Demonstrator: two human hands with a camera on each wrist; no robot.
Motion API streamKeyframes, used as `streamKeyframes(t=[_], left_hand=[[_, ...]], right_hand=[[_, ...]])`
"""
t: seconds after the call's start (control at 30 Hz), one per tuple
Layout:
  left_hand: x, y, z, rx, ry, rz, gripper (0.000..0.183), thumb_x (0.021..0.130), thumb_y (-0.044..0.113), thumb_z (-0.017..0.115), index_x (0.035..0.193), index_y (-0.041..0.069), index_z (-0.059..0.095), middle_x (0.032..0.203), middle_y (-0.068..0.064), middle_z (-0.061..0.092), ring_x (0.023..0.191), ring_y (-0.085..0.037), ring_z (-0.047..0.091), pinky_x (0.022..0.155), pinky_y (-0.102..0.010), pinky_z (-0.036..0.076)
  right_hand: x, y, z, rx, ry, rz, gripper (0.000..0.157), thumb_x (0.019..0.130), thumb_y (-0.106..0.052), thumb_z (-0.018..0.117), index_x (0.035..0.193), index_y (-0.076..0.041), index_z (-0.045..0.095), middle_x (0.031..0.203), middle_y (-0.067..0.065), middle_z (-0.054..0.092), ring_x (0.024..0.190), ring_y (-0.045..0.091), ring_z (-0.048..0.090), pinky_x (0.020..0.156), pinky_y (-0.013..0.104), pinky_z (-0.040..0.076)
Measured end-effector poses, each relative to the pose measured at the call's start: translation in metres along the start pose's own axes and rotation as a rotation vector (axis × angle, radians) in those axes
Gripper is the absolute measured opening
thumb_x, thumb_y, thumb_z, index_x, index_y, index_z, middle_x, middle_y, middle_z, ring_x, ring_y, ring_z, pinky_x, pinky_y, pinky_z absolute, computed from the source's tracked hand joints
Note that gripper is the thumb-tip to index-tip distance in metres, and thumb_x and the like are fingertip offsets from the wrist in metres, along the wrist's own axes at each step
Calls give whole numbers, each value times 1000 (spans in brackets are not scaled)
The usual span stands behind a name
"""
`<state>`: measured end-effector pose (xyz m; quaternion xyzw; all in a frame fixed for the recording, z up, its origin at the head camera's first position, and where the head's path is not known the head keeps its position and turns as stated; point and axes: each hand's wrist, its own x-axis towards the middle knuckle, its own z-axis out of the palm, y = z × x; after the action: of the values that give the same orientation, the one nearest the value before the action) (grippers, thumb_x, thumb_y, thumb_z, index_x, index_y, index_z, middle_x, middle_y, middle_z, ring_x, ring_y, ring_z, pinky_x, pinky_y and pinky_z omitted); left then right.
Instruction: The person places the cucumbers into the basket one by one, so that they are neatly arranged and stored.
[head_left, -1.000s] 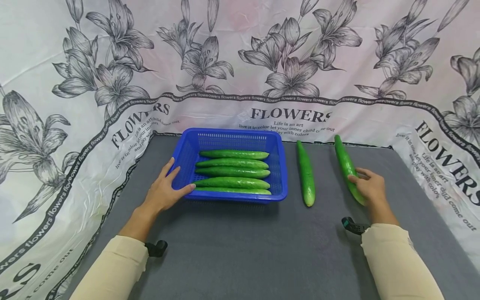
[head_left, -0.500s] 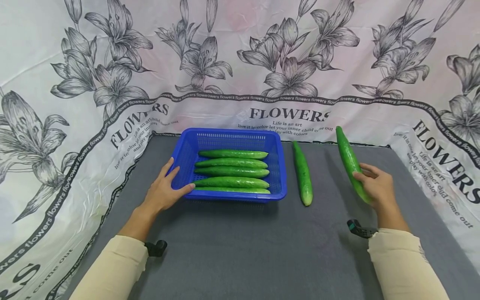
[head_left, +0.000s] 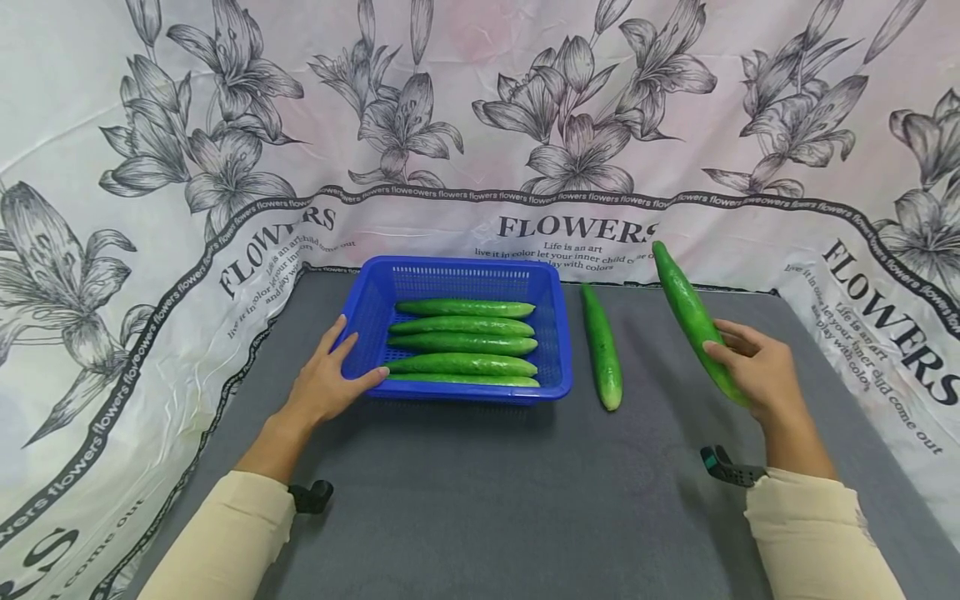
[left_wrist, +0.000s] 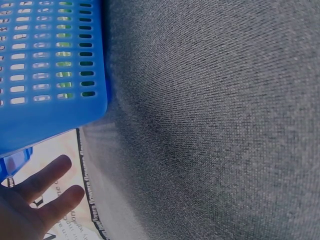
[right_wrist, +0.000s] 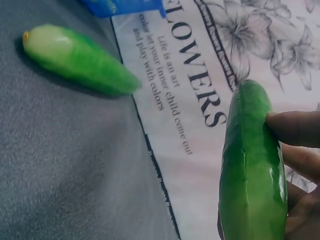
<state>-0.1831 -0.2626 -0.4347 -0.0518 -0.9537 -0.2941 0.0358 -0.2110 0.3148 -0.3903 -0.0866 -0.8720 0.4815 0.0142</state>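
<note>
On the right side of the head view, my right hand (head_left: pixel 757 362) grips a green cucumber (head_left: pixel 686 304) near its lower end. The cucumber is tilted, lifted off the table, its far tip pointing up and left. Up close in the right wrist view, fingers and thumb hold the same cucumber (right_wrist: pixel 252 175). At the left end of a blue plastic basket (head_left: pixel 558 333), my left hand (head_left: pixel 321 383) touches the rim with fingers spread. In the left wrist view, two straight fingers (left_wrist: pixel 50 187) show near the basket wall (left_wrist: pixel 50 110). Several cucumbers (head_left: pixel 468 364) lie side by side in the basket.
Another cucumber (head_left: pixel 602 346) lies on the dark grey table (head_left: pixel 510 500), just right of the basket. A white floral curtain (head_left: pixel 480 125) with printed lettering hangs behind and along both sides of the table.
My right hand has raised its cucumber off the table, moving slightly right, and the cucumber's far tip has swung left. The left hand stays at the basket.
</note>
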Motion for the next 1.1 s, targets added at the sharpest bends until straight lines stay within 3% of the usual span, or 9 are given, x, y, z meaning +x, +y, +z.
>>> streamKeyframes(t=[0.23, 0.53, 0.77, 0.87, 1.1], left_hand=[[-1, 0, 0, -4, 4, -7, 94, 84, 62, 62, 147, -2, 36, 161, -4, 6, 139, -44, 21, 100, -68, 24], [-2, 0, 2, -5, 4, -18, 95, 83, 64, 62, 148, -1, 36, 161, -3, 6, 138, -44, 22, 99, -69, 24], [-1, 0, 1, -10, 1, -21, 96, 83, 64, 62, 148, -1, 35, 161, -3, 5, 139, -44, 21, 100, -68, 24], [-1, 1, 1, -9, 3, -19, 96, 83, 64, 62, 148, -1, 35, 161, -3, 5, 139, -43, 21, 100, -68, 24], [-1, 1, 1, -10, 3, -20, 95, 83, 64, 62, 148, -1, 35, 161, -3, 6, 139, -43, 21, 100, -67, 24]], right_hand=[[-15, -12, 2, -48, -6, -94, 63, 93, -43, 61, 146, -13, 46, 139, 25, 47, 117, 32, 50, 70, 16, 45], [-32, -28, 6, -79, -37, -220, 54, 93, -37, 64, 141, -13, 53, 131, 21, 55, 103, 5, 52, 70, 15, 46], [-46, -41, 10, -85, -63, -325, 49, 93, -29, 67, 137, -10, 57, 121, 7, 60, 102, 4, 50, 66, 19, 49], [-50, -47, 12, -54, -108, -363, 47, 93, -23, 67, 136, -7, 56, 121, 8, 59, 99, 3, 54, 66, 21, 51], [-58, -62, 20, 20, -213, -433, 44, 92, -11, 68, 134, -3, 57, 115, -4, 61, 91, 8, 62, 67, 23, 53]])
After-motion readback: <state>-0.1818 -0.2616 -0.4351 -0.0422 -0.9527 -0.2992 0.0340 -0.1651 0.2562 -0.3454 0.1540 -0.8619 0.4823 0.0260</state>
